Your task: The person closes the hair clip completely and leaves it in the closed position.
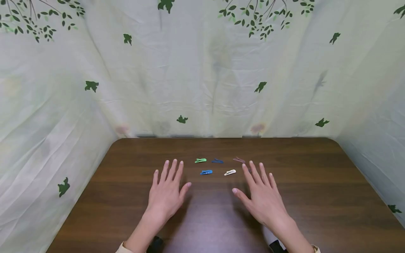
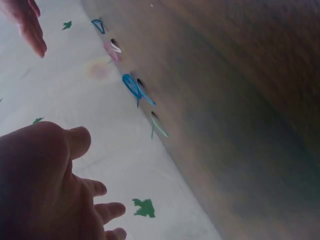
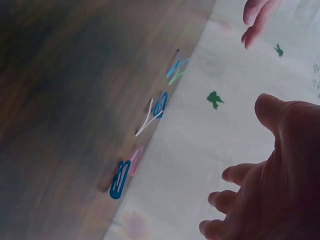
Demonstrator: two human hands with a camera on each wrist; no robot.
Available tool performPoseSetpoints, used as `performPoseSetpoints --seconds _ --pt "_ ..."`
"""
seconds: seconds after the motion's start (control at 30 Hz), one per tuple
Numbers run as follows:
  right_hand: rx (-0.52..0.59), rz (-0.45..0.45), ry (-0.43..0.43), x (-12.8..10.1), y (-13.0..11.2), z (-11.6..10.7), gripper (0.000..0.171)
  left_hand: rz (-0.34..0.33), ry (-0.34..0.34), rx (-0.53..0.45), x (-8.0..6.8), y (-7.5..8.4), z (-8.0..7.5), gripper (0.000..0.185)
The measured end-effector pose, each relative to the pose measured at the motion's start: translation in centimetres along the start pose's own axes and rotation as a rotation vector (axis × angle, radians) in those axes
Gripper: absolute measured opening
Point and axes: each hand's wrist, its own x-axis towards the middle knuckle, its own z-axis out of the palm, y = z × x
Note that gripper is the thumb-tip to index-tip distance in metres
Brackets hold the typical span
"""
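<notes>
STATE: left hand [image 1: 167,192] and right hand [image 1: 262,195] hover over surface [image 1: 316,196], fingers released, holding nothing | CLIPS: hair clips [image 1: 206,172] lie between fingertips, far side | METHOD: pinch one clip by its edges.

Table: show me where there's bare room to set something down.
The table is bare right of the right hand, left of the left hand, and between both hands. It is crowded just beyond the fingertips: green clip, dark blue clip, blue clip, white clip, brownish clip.
</notes>
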Motion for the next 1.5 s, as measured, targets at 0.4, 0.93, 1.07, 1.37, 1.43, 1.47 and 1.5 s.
performPoseSetpoints --seconds 0.4,0.93,1.07,1.37,1.43,1.47,1.5 --pt "-0.008 -0.047 -0.024 2.3 -0.7 0.7 0.081 -0.013 -0.019 0.0 1.5 -1.3 -0.2 0.07" --pt "0.0 -0.129 -0.003 5.7 -1.6 2.4 0.077 0.079 -0.026 0.0 4.0 -2.9 1.2 0.066" --pt "0.019 -0.193 0.011 6.5 -1.5 2.9 0.071 0.113 -0.02 -0.047 4.6 -3.2 1.5 0.064" --pt "0.131 -0.371 0.008 7.7 -1.3 3.9 0.058 0.188 0.027 -0.251 5.9 -3.8 2.0 0.052" --pt "0.169 -0.407 0.015 7.9 -1.4 4.0 0.053 0.198 0.03 -0.296 6.1 -3.9 2.1 0.048" --pt "0.186 -0.419 0.016 8.0 -1.5 4.0 0.051 0.204 0.03 -0.321 6.2 -3.9 2.2 0.046" --pt "0.201 -0.43 0.018 8.2 -1.5 4.1 0.049 0.205 0.025 -0.346 6.2 -3.9 2.3 0.044"
